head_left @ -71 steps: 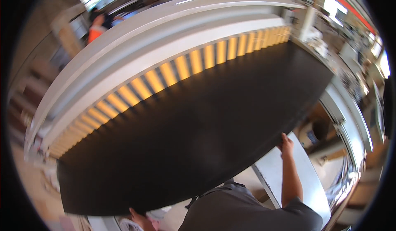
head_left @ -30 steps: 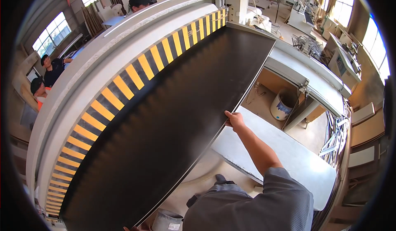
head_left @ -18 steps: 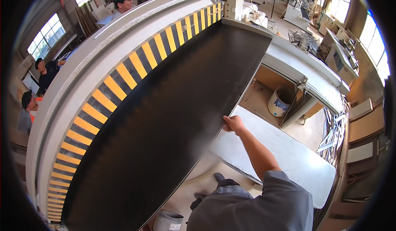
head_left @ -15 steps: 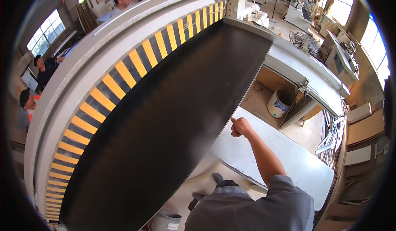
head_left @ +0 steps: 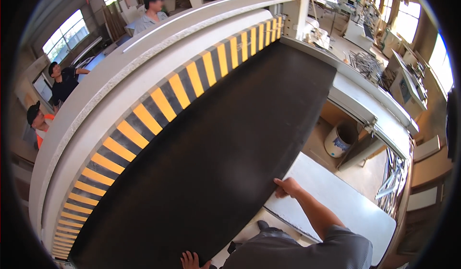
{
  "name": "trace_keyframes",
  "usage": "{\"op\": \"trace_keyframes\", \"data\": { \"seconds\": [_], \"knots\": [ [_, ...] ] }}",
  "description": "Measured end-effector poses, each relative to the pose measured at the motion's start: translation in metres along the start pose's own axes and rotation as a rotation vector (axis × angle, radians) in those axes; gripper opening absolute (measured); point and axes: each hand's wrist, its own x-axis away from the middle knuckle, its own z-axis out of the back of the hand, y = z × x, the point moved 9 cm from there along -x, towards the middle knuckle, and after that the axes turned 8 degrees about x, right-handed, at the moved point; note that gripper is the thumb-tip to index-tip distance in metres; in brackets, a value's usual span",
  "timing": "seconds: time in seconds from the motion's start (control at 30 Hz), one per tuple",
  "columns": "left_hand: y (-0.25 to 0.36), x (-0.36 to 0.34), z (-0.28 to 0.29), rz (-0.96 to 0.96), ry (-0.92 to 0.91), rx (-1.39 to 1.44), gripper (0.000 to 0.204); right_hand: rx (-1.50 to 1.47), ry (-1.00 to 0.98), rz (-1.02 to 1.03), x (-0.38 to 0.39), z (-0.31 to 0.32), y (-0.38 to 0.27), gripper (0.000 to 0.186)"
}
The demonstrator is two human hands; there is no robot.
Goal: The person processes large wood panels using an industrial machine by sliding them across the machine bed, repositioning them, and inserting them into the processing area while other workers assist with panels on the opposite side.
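Your right hand (head_left: pixel 286 186) was at the near long edge of the black panel (head_left: pixel 216 163), index finger reaching the rim and the other fingers curled; whether it grasped the panel could not be told. At its 8 o'clock, your left hand (head_left: pixel 191 262) rested on the panel with fingers spread, gripping nothing. The panel spread from your right hand's 7 o'clock round to its 1 o'clock, long axis roughly parallel to that line; your right hand was nearer the visible edge's middle, your left nearer its lower end. A pale bench (head_left: pixel 357 213) sat at 4 o'clock, a white bucket (head_left: pixel 336 146) between 1 and 2. Beyond the panel, towards 10 and 11, ran a yellow-and-black striped band (head_left: pixel 193 79) and a white beam (head_left: pixel 144 53).
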Motion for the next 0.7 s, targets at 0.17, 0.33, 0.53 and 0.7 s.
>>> {"op": "trace_keyframes", "data": {
  "seconds": [0.17,0.33,0.53,0.7],
  "knots": [
    [-0.014,0.006,-0.015,0.104,-0.176,0.029,0.073,-0.037,-0.128,0.025,0.004,-0.009,-0.001,0.059],
    [-0.014,-0.005,-0.021,0.159,-0.348,-0.064,0.066,-0.106,-0.121,-0.015,0.008,-0.012,-0.02,0.052],
    [-0.035,-0.04,-0.01,0.201,-0.211,-0.142,0.067,-0.136,-0.124,0.084,-0.021,-0.027,-0.07,0.052],
    [-0.074,-0.099,-0.014,0.206,-0.165,-0.208,0.064,-0.187,-0.111,0.14,-0.079,-0.049,-0.119,0.049]
  ]
}}
